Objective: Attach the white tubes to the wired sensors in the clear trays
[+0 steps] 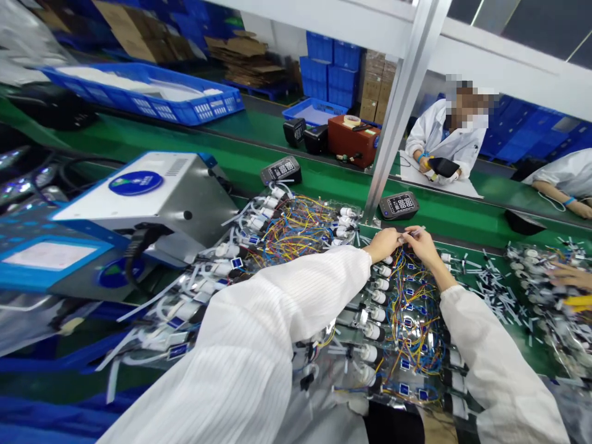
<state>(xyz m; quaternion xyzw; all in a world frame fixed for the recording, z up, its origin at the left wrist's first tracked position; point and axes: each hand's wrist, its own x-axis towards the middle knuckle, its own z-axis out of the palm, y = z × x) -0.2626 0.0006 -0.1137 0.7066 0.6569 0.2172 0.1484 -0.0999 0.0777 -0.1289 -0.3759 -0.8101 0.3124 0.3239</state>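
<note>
My left hand (383, 242) and my right hand (422, 242) meet at the far end of a row of small wired assemblies (407, 320) with coloured wires, white cylinders and blue tags. Both hands are closed in a pinch on one thin small part (413, 234) held between them; it is too small to name. Both my arms wear white striped sleeves. A second spread of wired assemblies (296, 228) lies to the left of my hands.
A grey and blue machine (152, 197) stands at left with a black cable. Two black digital-display devices (398, 205) sit on the green conveyor belt (259, 157). A metal post (402, 105) rises behind my hands. Other people in white coats work across the belt; another person's hand (571, 274) at right.
</note>
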